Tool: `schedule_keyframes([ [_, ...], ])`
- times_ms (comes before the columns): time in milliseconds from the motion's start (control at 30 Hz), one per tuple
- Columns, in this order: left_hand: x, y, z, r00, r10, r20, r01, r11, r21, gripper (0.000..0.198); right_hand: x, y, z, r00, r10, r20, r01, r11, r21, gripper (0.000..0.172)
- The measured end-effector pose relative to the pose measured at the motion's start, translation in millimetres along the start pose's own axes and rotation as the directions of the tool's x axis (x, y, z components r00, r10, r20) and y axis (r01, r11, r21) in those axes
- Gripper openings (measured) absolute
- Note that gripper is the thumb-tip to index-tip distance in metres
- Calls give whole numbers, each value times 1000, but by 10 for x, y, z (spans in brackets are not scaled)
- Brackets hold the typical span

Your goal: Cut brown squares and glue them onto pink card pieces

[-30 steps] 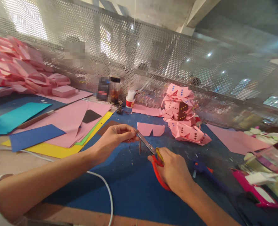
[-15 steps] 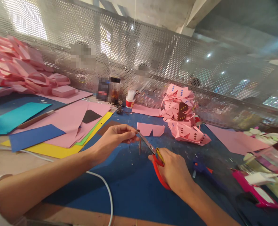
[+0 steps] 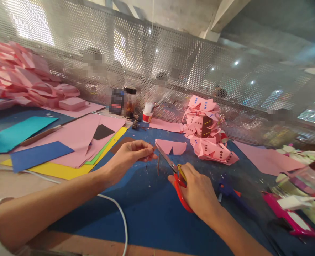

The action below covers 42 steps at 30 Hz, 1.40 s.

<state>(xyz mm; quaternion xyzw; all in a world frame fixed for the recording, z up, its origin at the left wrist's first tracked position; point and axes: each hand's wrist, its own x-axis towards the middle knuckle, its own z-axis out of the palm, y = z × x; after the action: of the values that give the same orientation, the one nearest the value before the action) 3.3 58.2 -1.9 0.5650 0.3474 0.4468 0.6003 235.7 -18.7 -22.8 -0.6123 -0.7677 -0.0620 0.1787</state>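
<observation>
My right hand point(image 3: 200, 186) grips a pair of scissors point(image 3: 180, 193) with red and yellow handles. Their metal blades point up and left, toward the fingertips of my left hand point(image 3: 138, 152). Thumb and forefinger of that hand pinch a small dark scrap point(image 3: 154, 147), likely brown paper, right at the blade tips. Just below the blades a thin brown strip point(image 3: 158, 165) lies on the blue mat point(image 3: 146, 220). Behind the blades rests a pink paper piece point(image 3: 170, 146) with a V-shaped notch. Brown paper point(image 3: 120, 144) is partly covered by my left hand.
Coloured paper sheets point(image 3: 74, 142) spread at the left, below a heap of pink paper strips point(image 3: 26, 78). Dotted pink paper pieces point(image 3: 204, 129) are stacked at the back right. A blue glue gun point(image 3: 230, 190) lies right of my right hand. A white cable point(image 3: 120, 209) crosses the front edge.
The scissor handles have shifted slightly, with the blades still at the pinched scrap. My left hand has hardly moved.
</observation>
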Motion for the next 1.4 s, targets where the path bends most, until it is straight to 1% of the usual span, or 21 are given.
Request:
schedule_keyframes([
  [300,11,-12,6,1000,10,15,-10,1000,-17,15,-2,-15,27,1000,-6,27,6,1000,11,33],
  [533,-2,-28,4,999,23,31,-23,999,-23,16,-13,-44,13,1000,-4,29,3,998,56,27],
  [867,26,-41,-4,999,16,31,-16,1000,-17,16,-20,-35,29,1000,1,28,-2,999,35,27],
  [1400,4,-30,-4,999,12,45,-11,1000,-19,16,-21,-28,29,1000,-9,7,9,1000,-4,27],
])
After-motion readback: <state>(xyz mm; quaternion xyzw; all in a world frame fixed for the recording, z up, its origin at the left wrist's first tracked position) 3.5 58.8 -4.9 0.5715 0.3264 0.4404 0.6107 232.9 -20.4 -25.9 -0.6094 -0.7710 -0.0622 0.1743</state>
